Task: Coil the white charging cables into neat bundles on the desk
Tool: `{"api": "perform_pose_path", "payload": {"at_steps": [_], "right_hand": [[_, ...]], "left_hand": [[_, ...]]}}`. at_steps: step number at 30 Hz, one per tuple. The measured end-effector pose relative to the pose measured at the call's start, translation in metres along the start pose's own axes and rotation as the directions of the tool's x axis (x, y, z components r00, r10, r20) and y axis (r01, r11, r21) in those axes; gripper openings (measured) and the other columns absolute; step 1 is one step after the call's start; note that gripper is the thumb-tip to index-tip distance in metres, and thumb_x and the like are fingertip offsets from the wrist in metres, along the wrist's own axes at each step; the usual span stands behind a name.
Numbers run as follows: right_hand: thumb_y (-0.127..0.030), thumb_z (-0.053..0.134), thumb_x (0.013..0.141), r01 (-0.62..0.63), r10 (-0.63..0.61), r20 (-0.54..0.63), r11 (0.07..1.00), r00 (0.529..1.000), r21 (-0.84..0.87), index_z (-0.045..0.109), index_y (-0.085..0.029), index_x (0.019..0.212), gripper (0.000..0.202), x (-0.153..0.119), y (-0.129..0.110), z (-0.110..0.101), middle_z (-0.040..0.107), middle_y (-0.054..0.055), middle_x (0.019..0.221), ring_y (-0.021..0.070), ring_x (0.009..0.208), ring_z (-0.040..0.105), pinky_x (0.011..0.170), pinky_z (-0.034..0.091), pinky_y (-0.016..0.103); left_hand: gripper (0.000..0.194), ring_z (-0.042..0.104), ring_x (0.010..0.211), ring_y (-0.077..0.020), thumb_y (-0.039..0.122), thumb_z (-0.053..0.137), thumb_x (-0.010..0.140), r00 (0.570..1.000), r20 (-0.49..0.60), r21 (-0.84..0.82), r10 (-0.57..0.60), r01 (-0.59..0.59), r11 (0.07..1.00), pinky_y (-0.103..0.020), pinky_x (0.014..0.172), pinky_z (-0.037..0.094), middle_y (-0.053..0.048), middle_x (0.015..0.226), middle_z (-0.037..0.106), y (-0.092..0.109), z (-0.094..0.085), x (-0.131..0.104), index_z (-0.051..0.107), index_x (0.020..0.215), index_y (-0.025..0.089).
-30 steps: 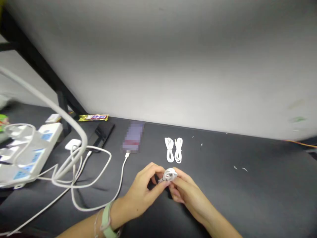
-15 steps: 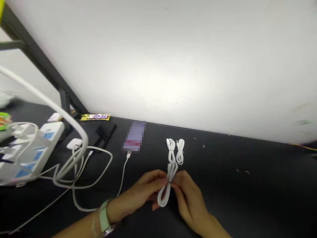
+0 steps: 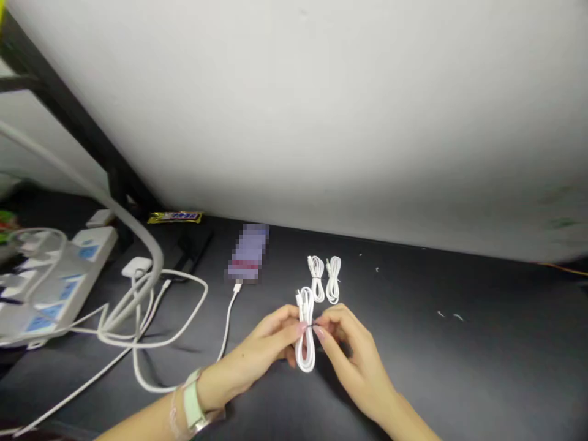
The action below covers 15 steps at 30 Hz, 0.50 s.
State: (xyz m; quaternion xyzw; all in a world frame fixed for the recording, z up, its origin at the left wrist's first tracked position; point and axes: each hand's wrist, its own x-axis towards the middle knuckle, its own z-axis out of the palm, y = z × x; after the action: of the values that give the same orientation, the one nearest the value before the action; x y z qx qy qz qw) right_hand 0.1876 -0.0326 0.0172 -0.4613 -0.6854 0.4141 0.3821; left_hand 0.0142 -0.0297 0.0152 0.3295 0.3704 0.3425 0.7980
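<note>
A coiled white charging cable [image 3: 305, 362] is raised above the black desk, its loops running up and down. My left hand [image 3: 271, 338] is closed on the coil from the left, the thumb lying across its middle. A thin dark twist tie [image 3: 314, 326] goes round the waist of the coil. From the right, my right hand [image 3: 357, 355] pinches this tie between thumb and finger. Just beyond lie two more bundled cables, a left bundle [image 3: 316, 278] and a right bundle [image 3: 334, 280], side by side on the desk. My left wrist carries a pale green watch strap.
A phone [image 3: 248, 252], its screen blurred out, has a white cord plugged in. Loose white cords [image 3: 172, 343] and a power strip [image 3: 103, 251] with chargers occupy the left. A yellow snack wrapper [image 3: 175, 217] lies by the wall. Small white scraps [image 3: 458, 316] dot the right side.
The coil has turned more upright and shifted slightly up and left. My right thumb and finger have come to the tie at its middle. The view has hardly moved.
</note>
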Motion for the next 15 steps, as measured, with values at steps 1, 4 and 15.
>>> {"api": "perform_pose_path", "payload": {"at_steps": [1, 4, 15], "right_hand": [[-0.031, 0.051, 0.090, -0.073, 0.073, 0.009, 0.995, 0.997, 0.070, 0.053, -0.020, 0.084, 0.013, 0.0004, -0.0006, 0.0008, 0.051, 0.001, 0.074, 0.0128, 0.062, 0.049, 0.055, 0.041, 0.025], [-0.042, 0.056, 0.086, -0.299, 0.281, 0.102, 0.911, 0.954, 0.283, 0.051, -0.020, 0.082, 0.023, 0.0023, -0.0004, 0.0019, 0.048, -0.003, 0.063, 0.0084, 0.048, 0.041, 0.045, 0.033, 0.021], [-0.045, 0.062, 0.081, -0.450, 0.417, 0.172, 0.798, 0.893, 0.400, 0.058, -0.015, 0.083, 0.030, 0.0049, 0.0040, 0.0039, 0.044, -0.006, 0.049, 0.0051, 0.038, 0.033, 0.037, 0.023, 0.018]], "left_hand": [[0.027, 0.055, 0.061, -0.0089, 0.041, 0.059, 0.082, 1.000, -0.001, 0.020, 0.013, -0.013, 1.000, -0.021, 0.057, 0.040, 0.001, 0.070, 0.056, 0.0000, -0.0002, 0.0003, 0.054, 0.090, 0.016], [0.029, 0.053, 0.061, -0.0089, 0.043, 0.057, 0.083, 0.997, -0.025, 0.121, 0.069, -0.066, 0.990, -0.021, 0.056, 0.039, 0.001, 0.070, 0.056, 0.0011, -0.0003, 0.0007, 0.053, 0.092, 0.016], [0.024, 0.055, 0.074, -0.0115, 0.038, 0.058, 0.084, 0.967, -0.077, 0.327, 0.241, -0.204, 0.923, -0.022, 0.064, 0.041, -0.002, 0.084, 0.059, -0.0022, 0.0024, -0.0008, 0.055, 0.094, 0.016]]}}
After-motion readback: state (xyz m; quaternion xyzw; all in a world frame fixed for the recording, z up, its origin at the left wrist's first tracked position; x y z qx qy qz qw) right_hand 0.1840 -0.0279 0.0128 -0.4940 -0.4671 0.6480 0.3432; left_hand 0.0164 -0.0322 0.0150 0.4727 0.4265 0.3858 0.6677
